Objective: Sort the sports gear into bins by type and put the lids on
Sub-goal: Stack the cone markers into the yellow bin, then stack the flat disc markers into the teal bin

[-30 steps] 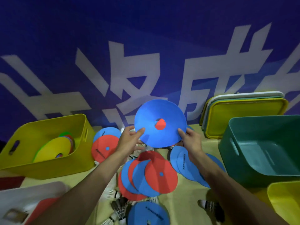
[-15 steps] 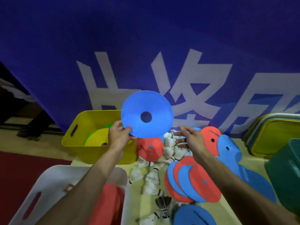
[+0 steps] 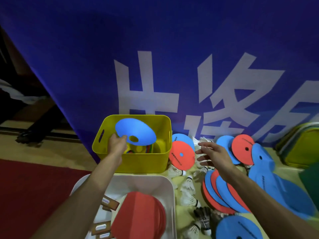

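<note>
Left hand (image 3: 117, 145) pinches blue disc (image 3: 135, 131) over far yellow bin (image 3: 138, 161) holding coloured discs. Right hand (image 3: 213, 153) fingers spread, empty. Near white bin (image 3: 170, 190) holds red paddles (image 3: 139, 216).

Green bin (image 3: 311, 180) mostly beyond right edge

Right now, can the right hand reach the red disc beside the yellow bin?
Probably yes. The right hand is open just right of the red disc, nothing between them but loose shuttlecocks. The left hand holds a blue disc over the yellow bin, clear of that path.
</note>
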Available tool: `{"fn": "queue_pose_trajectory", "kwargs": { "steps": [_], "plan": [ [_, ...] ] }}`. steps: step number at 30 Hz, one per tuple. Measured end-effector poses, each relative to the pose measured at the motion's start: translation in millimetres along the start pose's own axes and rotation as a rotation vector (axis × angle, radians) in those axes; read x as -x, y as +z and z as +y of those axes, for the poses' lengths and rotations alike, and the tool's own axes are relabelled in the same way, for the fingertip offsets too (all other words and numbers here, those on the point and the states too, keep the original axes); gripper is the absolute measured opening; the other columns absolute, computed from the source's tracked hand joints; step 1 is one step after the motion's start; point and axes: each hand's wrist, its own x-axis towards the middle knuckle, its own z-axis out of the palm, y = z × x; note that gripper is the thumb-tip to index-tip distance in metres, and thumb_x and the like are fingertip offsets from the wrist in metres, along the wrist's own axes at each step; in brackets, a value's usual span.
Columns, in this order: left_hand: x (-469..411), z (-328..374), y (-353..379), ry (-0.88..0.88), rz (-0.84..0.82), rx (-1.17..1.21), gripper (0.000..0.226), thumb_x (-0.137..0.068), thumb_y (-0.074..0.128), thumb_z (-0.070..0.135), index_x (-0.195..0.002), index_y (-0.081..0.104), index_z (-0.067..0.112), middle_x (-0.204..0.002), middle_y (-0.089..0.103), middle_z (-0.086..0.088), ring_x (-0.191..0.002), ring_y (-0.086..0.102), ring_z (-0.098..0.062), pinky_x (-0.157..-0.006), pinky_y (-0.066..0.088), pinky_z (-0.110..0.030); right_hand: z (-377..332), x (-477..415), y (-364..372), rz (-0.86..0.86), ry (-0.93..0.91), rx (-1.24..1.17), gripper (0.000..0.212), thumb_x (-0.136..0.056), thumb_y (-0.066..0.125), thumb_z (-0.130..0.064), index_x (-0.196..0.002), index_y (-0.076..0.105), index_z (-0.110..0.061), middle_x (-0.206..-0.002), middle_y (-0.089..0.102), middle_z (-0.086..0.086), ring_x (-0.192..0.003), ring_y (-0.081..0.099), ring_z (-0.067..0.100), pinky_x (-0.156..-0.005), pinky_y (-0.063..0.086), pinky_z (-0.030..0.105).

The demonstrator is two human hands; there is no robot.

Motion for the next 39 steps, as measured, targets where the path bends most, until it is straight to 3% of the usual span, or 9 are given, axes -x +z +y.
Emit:
{"fn": "queue_pose_trajectory", "kwargs": {
  "steps": [3, 9, 13, 18, 23, 27, 31, 34, 39],
  "plan": [
    [8.0, -9.6, 8.3, 0.016, 0.035, -0.157, 0.061, -0.091, 0.054, 0.014, -0.147, 0.029, 0.007, -0.143, 0.043, -0.013, -0.126, 0.048, -0.032, -0.104, 0.041, -0.044, 5.8, 6.5, -6.5, 0.019, 0.026, 0.016, 0.02, -0.096, 0.047, -0.005, -0.11, 0.061, -0.005, -0.083, 0.069, 0.012, -0.06, 0.061, 0.021, -0.053, 0.052, 0.027],
    [49.3, -10.7, 35.6, 0.128, -0.18, -0.092, 0.035, -0.087, 0.054, 0.004, -0.121, 0.058, 0.016, -0.12, 0.06, -0.011, -0.108, 0.06, -0.028, -0.098, 0.048, -0.046, 16.1, 11.7, -27.8, 0.032, 0.049, 0.042, 0.022, -0.097, 0.046, -0.004, -0.112, 0.061, -0.004, -0.089, 0.069, 0.015, -0.064, 0.061, 0.023, -0.056, 0.053, 0.028],
    [85.2, 0.4, 57.8, 0.193, -0.317, -0.092, 0.028, -0.087, 0.054, -0.001, -0.1, 0.063, 0.023, -0.104, 0.065, -0.007, -0.089, 0.062, -0.019, -0.083, 0.051, -0.035, 19.2, 15.7, -44.2, 0.025, 0.048, 0.045, 0.021, -0.097, 0.046, -0.004, -0.112, 0.061, -0.004, -0.091, 0.068, 0.017, -0.066, 0.061, 0.024, -0.055, 0.054, 0.028],
    [133.0, 14.2, 94.4, 0.252, -0.464, -0.116, 0.018, -0.09, 0.055, 0.002, -0.097, 0.066, 0.014, -0.095, 0.069, -0.008, -0.077, 0.066, -0.014, -0.069, 0.049, -0.013, 19.8, 19.5, -80.7, 0.013, 0.019, 0.068, 0.02, -0.096, 0.047, -0.004, -0.108, 0.063, -0.006, -0.086, 0.068, 0.011, -0.062, 0.061, 0.02, -0.054, 0.053, 0.027],
    [179.1, 7.6, 137.8, 0.247, -0.523, -0.145, 0.019, -0.081, 0.065, 0.007, -0.084, 0.071, 0.025, -0.093, 0.072, -0.008, -0.087, 0.067, -0.022, -0.072, 0.049, -0.031, 29.7, 25.0, -138.5, 0.012, 0.004, 0.059, 0.018, -0.096, 0.048, -0.006, -0.105, 0.064, -0.006, -0.087, 0.068, 0.01, -0.067, 0.061, 0.02, -0.056, 0.054, 0.026],
    [219.5, -10.1, 177.0, 0.242, -0.569, -0.201, 0.021, -0.088, 0.06, 0.001, -0.087, 0.068, 0.021, -0.092, 0.07, -0.007, -0.076, 0.067, -0.011, -0.069, 0.048, -0.015, 52.4, 33.8, -187.5, 0.023, 0.031, 0.013, 0.016, -0.095, 0.049, -0.006, -0.097, 0.064, -0.008, -0.086, 0.067, 0.011, -0.065, 0.061, 0.02, -0.052, 0.052, 0.024],
    [254.3, -38.2, 205.4, 0.189, -0.593, -0.276, 0.021, -0.088, 0.058, 0.002, -0.089, 0.069, 0.02, -0.099, 0.07, -0.005, -0.087, 0.068, -0.013, -0.077, 0.05, -0.019, 84.1, 42.7, -230.1, 0.04, 0.092, -0.011, 0.014, -0.095, 0.051, -0.008, -0.099, 0.064, -0.005, -0.083, 0.067, 0.008, -0.064, 0.061, 0.018, -0.054, 0.053, 0.025],
    [271.6, -66.7, 215.3, 0.133, -0.589, -0.352, 0.019, -0.087, 0.06, 0.003, -0.095, 0.07, 0.015, -0.103, 0.069, -0.003, -0.088, 0.068, -0.011, -0.072, 0.049, -0.016, 109.9, 48.6, -248.4, 0.04, 0.138, -0.01, 0.013, -0.094, 0.054, -0.008, -0.098, 0.065, -0.004, -0.081, 0.067, 0.008, -0.063, 0.06, 0.018, -0.055, 0.051, 0.026],
    [290.4, -114.1, 219.6, 0.056, -0.592, -0.446, 0.014, -0.091, 0.058, 0.004, -0.097, 0.068, 0.011, -0.105, 0.066, -0.004, -0.096, 0.064, -0.014, -0.078, 0.052, -0.018, 161.6, 65.0, -257.9, 0.0, 0.198, 0.091, 0.012, -0.092, 0.052, -0.006, -0.094, 0.064, -0.005, -0.083, 0.066, 0.009, -0.064, 0.057, 0.016, -0.058, 0.049, 0.029]
  ]
}}
